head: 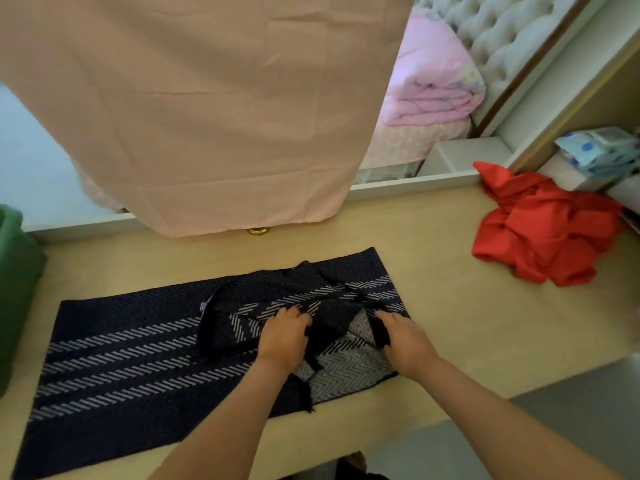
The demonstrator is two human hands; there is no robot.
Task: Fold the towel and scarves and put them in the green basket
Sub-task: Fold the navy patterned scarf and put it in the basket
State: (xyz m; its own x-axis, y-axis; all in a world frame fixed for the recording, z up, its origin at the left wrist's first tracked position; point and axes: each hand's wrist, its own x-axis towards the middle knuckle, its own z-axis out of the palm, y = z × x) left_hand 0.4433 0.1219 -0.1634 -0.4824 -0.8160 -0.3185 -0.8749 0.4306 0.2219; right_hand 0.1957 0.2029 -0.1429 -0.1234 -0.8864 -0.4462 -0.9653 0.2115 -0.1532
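Both worked the navy herringbone-striped scarf (121, 358) on the pale wooden table (450, 306): left hand (284, 332) gripped its rumpled end, right hand (403, 337) pinched a dark strip (379, 332); I judged smoothing must precede folding

You work in soft, even, rather dim indoor light with a warm cast. The brightest patch is the pale area at far left, beside the pink sheet (207, 116), and the sheet itself looks flat, with only faint crease shading. Your left hand (284, 332) and right hand (405, 341) throw weak, diffuse shadows on the scarf (121, 358), whose dark weave swallows detail. The tabletop (485, 341) reads matte and evenly lit. The whole frame is slightly soft, and your fingertips smear. Wide-angle distortion bends the tabletop's edges and tilts the headboard (502, 39). The basket (17, 289) at the left edge is dark and blurred.
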